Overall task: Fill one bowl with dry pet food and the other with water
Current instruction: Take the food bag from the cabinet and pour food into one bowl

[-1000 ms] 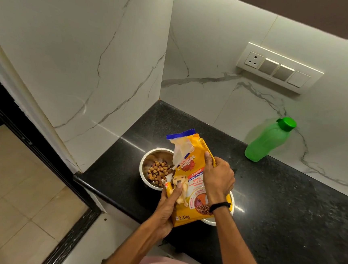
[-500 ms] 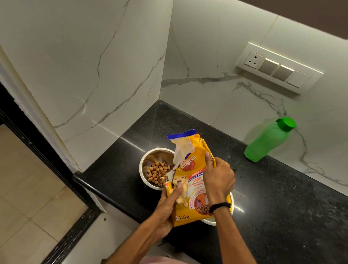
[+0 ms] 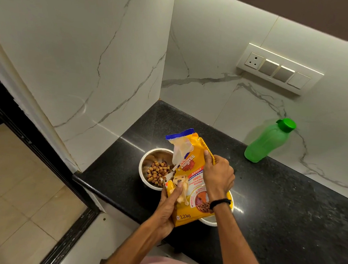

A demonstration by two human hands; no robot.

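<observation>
A yellow pet food bag [image 3: 192, 175] with a torn blue top is held over the black counter [image 3: 278, 204]. My left hand [image 3: 167, 207] grips its lower left edge and my right hand [image 3: 217, 177] grips its right side. Just left of the bag stands a steel bowl [image 3: 147, 163] holding brown kibble [image 3: 157, 172]; the bag's torn corner points into it. A second steel bowl [image 3: 210, 221] sits mostly hidden behind the bag and my right wrist. A green water bottle [image 3: 269, 140] with its cap on stands at the back wall.
Marble walls close the counter's left and back sides. A switch panel [image 3: 279, 69] is on the back wall, with a dark cabinet [image 3: 305, 12] above. The counter's front edge drops to a tiled floor [image 3: 15, 202] at the left.
</observation>
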